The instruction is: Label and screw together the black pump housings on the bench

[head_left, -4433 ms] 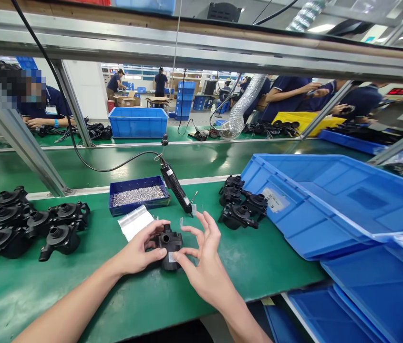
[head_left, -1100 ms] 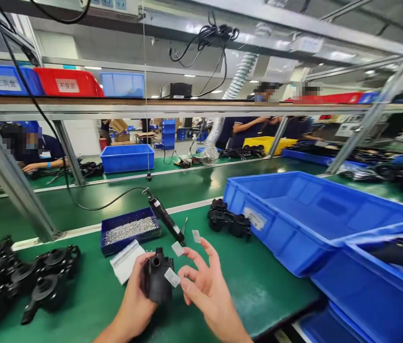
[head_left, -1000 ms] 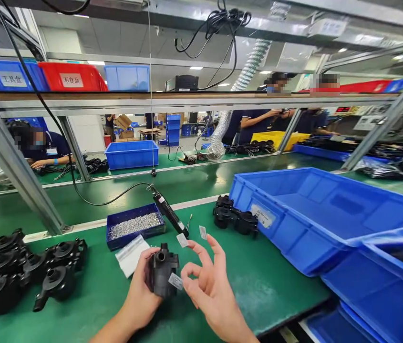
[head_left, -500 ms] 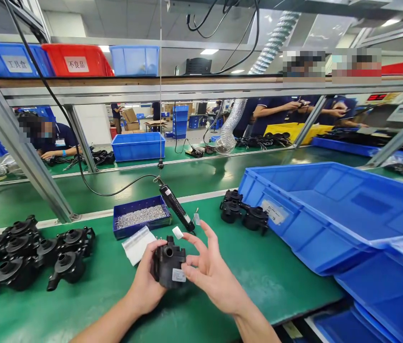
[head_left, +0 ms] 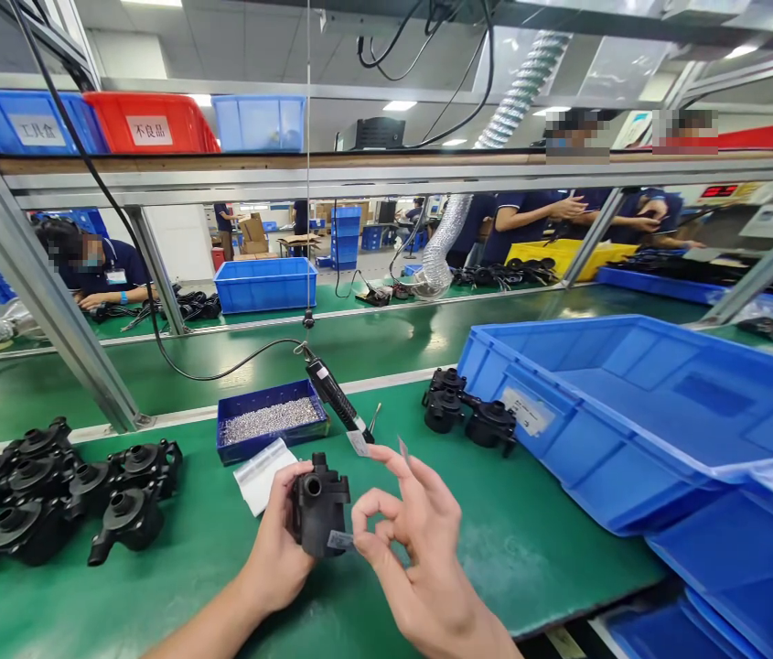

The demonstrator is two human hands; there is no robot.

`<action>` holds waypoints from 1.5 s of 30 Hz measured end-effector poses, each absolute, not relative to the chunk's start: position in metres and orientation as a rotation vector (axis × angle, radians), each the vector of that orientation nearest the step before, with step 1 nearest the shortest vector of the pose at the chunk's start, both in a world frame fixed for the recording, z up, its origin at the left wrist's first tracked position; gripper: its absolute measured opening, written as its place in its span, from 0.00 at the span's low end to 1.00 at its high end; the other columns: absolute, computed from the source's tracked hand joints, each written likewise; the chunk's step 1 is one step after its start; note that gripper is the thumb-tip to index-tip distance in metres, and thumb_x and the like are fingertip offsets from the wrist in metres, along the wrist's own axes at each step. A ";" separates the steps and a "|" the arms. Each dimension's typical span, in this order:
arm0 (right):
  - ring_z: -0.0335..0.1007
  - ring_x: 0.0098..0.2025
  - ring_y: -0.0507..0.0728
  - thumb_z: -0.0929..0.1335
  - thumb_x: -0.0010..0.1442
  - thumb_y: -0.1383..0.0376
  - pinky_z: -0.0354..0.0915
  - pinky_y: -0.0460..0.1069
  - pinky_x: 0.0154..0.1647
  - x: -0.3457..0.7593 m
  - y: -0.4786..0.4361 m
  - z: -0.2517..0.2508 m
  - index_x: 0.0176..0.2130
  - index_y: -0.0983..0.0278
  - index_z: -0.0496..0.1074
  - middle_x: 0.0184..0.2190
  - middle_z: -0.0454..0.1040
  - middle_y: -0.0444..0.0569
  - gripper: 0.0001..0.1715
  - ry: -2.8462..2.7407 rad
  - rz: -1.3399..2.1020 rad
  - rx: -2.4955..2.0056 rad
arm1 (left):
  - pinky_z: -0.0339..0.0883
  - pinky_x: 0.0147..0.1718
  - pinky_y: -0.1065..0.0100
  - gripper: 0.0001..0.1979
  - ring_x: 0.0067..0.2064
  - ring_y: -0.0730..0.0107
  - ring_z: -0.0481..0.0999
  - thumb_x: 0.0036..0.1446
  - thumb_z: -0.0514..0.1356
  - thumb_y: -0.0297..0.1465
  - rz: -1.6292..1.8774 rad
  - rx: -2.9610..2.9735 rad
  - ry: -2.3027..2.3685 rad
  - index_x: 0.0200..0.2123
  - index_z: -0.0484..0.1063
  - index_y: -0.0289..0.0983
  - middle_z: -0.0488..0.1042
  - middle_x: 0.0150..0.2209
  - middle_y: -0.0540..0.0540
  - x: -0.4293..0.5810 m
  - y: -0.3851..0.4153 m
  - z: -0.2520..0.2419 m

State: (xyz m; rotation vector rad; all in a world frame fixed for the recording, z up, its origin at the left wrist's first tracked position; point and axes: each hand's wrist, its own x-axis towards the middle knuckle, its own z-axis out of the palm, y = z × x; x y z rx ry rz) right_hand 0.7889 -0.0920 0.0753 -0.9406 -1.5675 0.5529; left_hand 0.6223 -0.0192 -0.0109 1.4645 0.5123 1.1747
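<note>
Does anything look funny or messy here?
Nothing looks broken that I can see. One funny thing: small labels stick out from the right hand like little flags, instead of lying flat somewhere. The white sheet also lies crooked by the blue tray.

A: Label (head_left: 340,541)?
B: Flat on the pump (head_left: 310,526) half a second ago; now askew, outer end pinched in the right hand (head_left: 420,531).
A: Right hand?
B: Shifted away from the pump, rightward, and turned.
A: Fingertip labels?
B: Two. First label (head_left: 359,443): moved right, now overlapping the driver (head_left: 338,394) at its tip. Second label (head_left: 403,448): face-on then, near edge-on now.
A: Pump group (head_left: 444,409) by the crate (head_left: 564,448)?
B: Reduced since the earliest picture; front unit gone.
</note>
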 end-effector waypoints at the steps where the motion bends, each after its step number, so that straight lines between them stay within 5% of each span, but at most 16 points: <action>1: 0.74 0.38 0.50 0.61 0.73 0.75 0.64 0.45 0.25 0.789 -0.093 0.077 0.75 0.49 0.40 0.69 0.47 0.69 0.43 -1.608 0.480 -0.894 | 0.67 0.56 0.65 0.33 0.58 0.64 0.69 0.63 0.71 0.34 1.187 1.471 0.507 0.64 0.57 0.50 0.65 0.60 0.44 0.622 -0.020 -0.011; 5: 0.73 0.37 0.52 0.59 0.73 0.77 0.68 0.48 0.26 0.795 -0.096 0.081 0.75 0.53 0.40 0.66 0.51 0.69 0.41 -1.635 0.419 -0.822 | 0.64 0.62 0.59 0.31 0.66 0.57 0.66 0.64 0.70 0.35 1.280 1.496 0.450 0.62 0.57 0.54 0.61 0.64 0.43 0.620 -0.022 -0.012; 12: 0.75 0.37 0.57 0.62 0.74 0.72 0.76 0.54 0.27 0.803 -0.107 0.083 0.74 0.44 0.41 0.65 0.59 0.64 0.42 -1.572 0.420 -0.963 | 0.70 0.59 0.55 0.30 0.65 0.53 0.69 0.65 0.69 0.37 1.304 1.487 0.393 0.60 0.54 0.55 0.58 0.68 0.41 0.617 -0.021 -0.003; 17: 0.75 0.38 0.55 0.61 0.70 0.80 0.66 0.48 0.21 0.795 -0.102 0.076 0.75 0.51 0.41 0.68 0.51 0.69 0.46 -1.667 0.382 -0.774 | 0.71 0.59 0.56 0.29 0.70 0.50 0.63 0.66 0.69 0.36 1.256 1.449 0.374 0.60 0.54 0.56 0.57 0.69 0.43 0.618 -0.020 -0.001; 20: 0.74 0.45 0.56 0.60 0.65 0.85 0.63 0.44 0.23 0.790 -0.093 0.073 0.75 0.50 0.38 0.68 0.54 0.69 0.53 -1.771 0.318 -0.697 | 0.69 0.60 0.62 0.34 0.67 0.56 0.67 0.63 0.72 0.36 1.244 1.437 0.400 0.61 0.54 0.56 0.58 0.67 0.45 0.621 -0.020 -0.005; 25: 0.69 0.38 0.50 0.58 0.63 0.87 0.70 0.45 0.31 0.787 -0.085 0.074 0.75 0.55 0.38 0.67 0.53 0.73 0.53 -1.916 0.155 -0.788 | 0.67 0.59 0.69 0.34 0.62 0.64 0.71 0.62 0.73 0.36 1.240 1.506 0.492 0.63 0.56 0.53 0.63 0.62 0.45 0.623 -0.018 -0.009; 39: 0.64 0.28 0.46 0.59 0.66 0.85 0.66 0.45 0.29 0.787 -0.084 0.068 0.75 0.56 0.38 0.64 0.58 0.70 0.50 -1.919 0.196 -0.896 | 0.67 0.54 0.67 0.35 0.56 0.62 0.70 0.60 0.74 0.32 1.235 1.458 0.490 0.62 0.58 0.47 0.66 0.57 0.43 0.625 -0.019 -0.004; 45: 0.70 0.37 0.49 0.59 0.65 0.87 0.70 0.45 0.33 0.785 -0.084 0.070 0.75 0.57 0.39 0.66 0.54 0.72 0.51 -1.916 0.150 -0.892 | 0.66 0.54 0.68 0.34 0.55 0.65 0.70 0.60 0.73 0.31 1.213 1.437 0.498 0.62 0.58 0.48 0.66 0.57 0.44 0.625 -0.020 -0.004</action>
